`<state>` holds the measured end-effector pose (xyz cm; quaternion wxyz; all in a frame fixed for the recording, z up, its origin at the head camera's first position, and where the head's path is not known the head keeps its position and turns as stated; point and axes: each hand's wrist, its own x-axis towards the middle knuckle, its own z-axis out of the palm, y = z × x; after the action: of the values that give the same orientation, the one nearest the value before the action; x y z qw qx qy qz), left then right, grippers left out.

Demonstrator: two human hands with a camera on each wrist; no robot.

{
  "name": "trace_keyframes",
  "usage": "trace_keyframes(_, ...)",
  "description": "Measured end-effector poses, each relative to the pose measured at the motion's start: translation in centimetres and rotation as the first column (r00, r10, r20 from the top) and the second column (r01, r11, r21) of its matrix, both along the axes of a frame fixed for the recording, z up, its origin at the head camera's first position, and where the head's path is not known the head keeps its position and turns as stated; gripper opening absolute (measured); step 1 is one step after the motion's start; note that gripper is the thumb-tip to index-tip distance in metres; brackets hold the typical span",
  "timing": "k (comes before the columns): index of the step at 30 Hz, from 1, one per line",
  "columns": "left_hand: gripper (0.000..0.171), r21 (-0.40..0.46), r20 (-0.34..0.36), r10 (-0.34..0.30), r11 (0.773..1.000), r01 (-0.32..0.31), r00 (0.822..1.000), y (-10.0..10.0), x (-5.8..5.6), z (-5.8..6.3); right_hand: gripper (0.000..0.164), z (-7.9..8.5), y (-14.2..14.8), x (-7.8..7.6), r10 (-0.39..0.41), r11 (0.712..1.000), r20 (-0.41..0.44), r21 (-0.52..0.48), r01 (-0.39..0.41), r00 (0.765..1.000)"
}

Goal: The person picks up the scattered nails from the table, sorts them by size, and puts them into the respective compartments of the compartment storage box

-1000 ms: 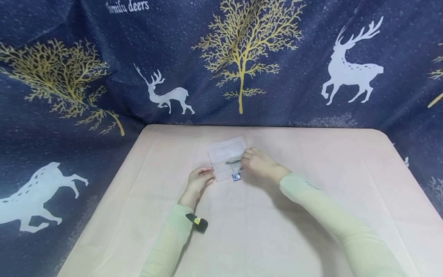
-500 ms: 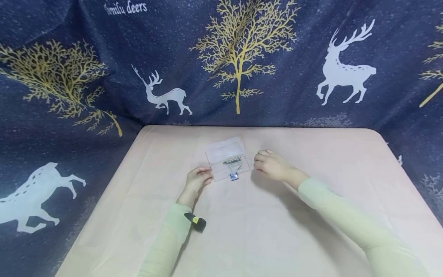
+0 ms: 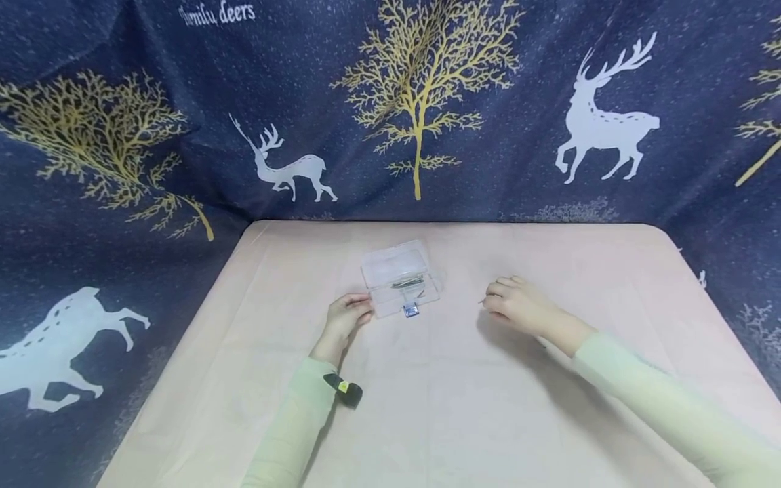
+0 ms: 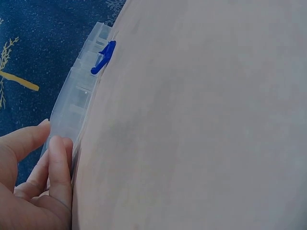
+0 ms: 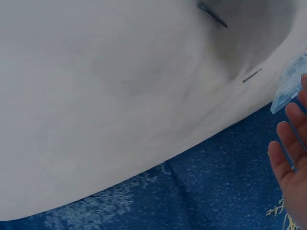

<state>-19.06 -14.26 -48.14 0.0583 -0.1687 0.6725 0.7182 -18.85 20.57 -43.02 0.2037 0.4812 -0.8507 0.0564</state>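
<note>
A small clear plastic box [image 3: 384, 298] stands with its lid [image 3: 395, 266] raised and a blue latch [image 3: 411, 310] at its front. Thin metal nails [image 3: 407, 282] lie inside it. My left hand [image 3: 348, 315] pinches the box's left end; the left wrist view shows thumb and fingers on either side of the wall. To the right of the box, my right hand [image 3: 525, 308] is low over the table, a thin nail [image 3: 481, 301] poking out at its fingertips. Thumb and grip are out of frame in the right wrist view.
In the right wrist view a small nail [image 5: 252, 75] and a darker, thicker one [image 5: 212, 14] lie apart on the pale tablecloth [image 5: 120, 96]. A dark blue deer-print curtain [image 3: 488, 169] hangs behind the table's far edge. A black strap [image 3: 344, 390] sits on the left wrist.
My right hand has come out of the box and moved right over the table with a nail. The left hand stays on the box; the view has shifted slightly.
</note>
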Motion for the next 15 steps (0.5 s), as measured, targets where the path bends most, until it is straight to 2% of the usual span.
trace_keyframes(9,0.028,-0.012,0.016,-0.006,1.000,0.006,1.000,0.0,-0.1,0.3,0.022,-0.1,1.6,2.1,-0.138,0.990,0.052,0.044,0.135,0.989)
trace_keyframes(12,0.029,-0.019,0.016,-0.009,1.000,0.009,1.000,0.0,-0.1,0.4,0.022,-0.1,2.0,2.6,-0.192,0.981,0.100,0.058,0.187,0.976)
trace_keyframes(15,0.029,-0.012,0.023,-0.010,1.000,0.010,1.000,0.0,-0.1,0.4,0.020,-0.2,2.4,3.0,-0.258,0.965,0.166,0.085,0.247,0.952)
